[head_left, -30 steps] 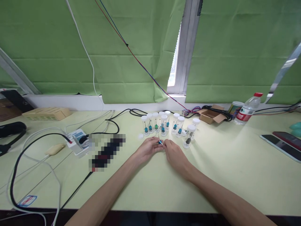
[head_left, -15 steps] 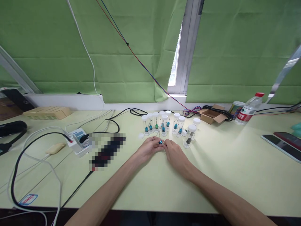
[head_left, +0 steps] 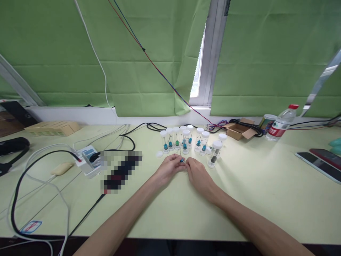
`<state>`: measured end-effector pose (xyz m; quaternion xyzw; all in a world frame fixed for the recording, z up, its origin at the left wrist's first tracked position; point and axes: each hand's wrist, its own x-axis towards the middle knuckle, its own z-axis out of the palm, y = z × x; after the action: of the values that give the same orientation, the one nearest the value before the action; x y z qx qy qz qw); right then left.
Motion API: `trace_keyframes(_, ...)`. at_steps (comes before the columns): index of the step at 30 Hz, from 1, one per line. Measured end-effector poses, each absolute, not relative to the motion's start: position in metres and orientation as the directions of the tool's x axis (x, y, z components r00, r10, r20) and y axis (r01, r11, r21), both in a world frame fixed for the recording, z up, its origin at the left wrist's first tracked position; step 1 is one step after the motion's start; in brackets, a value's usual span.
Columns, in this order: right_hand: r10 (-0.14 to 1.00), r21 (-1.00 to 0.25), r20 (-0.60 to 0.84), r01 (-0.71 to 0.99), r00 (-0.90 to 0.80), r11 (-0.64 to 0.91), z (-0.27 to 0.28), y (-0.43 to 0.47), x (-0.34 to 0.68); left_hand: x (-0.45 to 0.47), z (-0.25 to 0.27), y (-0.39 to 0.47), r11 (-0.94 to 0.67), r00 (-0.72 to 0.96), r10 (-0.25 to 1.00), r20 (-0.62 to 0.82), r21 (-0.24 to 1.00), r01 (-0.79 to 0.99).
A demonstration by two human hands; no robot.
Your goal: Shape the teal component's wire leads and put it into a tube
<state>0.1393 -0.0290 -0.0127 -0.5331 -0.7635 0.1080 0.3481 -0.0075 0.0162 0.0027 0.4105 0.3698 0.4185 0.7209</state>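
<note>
My left hand (head_left: 169,168) pinches a small blue part with thin wire leads (head_left: 182,160) between its fingertips. One lead sticks up from it. My right hand (head_left: 198,172) meets the left at the fingertips, its fingers closed on a thin pale lead at the part's right side; the exact grip is too small to see. Just beyond both hands stand several clear vials with white caps (head_left: 185,141), most holding a similar blue part, one a green part (head_left: 177,143). To the right, a vial with a dark grey piece (head_left: 214,156) stands nearest my right hand.
A loose white cap (head_left: 159,154) lies left of the vials. Further left are a white power strip (head_left: 90,165), cables and a pixelated dark object (head_left: 121,174). At the back right stand an open cardboard box (head_left: 239,130), a can (head_left: 267,123) and a bottle (head_left: 281,124); phones (head_left: 317,165) lie at the right.
The view has shifted very slightly. Both hands stay together around the blue part, with only a tiny shift of the part and fingertips.
</note>
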Motion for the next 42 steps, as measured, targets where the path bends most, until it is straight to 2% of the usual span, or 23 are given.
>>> trace_keyframes(19,0.881,-0.618,0.452,0.663,-0.140,0.422,-0.013,-0.028,0.138,0.000,-0.008,0.014,0.302,0.318,0.931,-0.179,0.867,-0.397)
trace_keyframes(27,0.880,-0.634,0.458,0.648,-0.124,0.421,-0.015,-0.027,0.139,0.003,-0.002,0.011,0.259,0.272,0.948,-0.164,0.895,-0.363)
trace_keyframes(42,0.877,-0.699,0.474,0.573,-0.074,0.426,-0.016,-0.025,0.140,0.000,0.001,0.011,0.203,0.293,0.951,-0.098,0.912,-0.356)
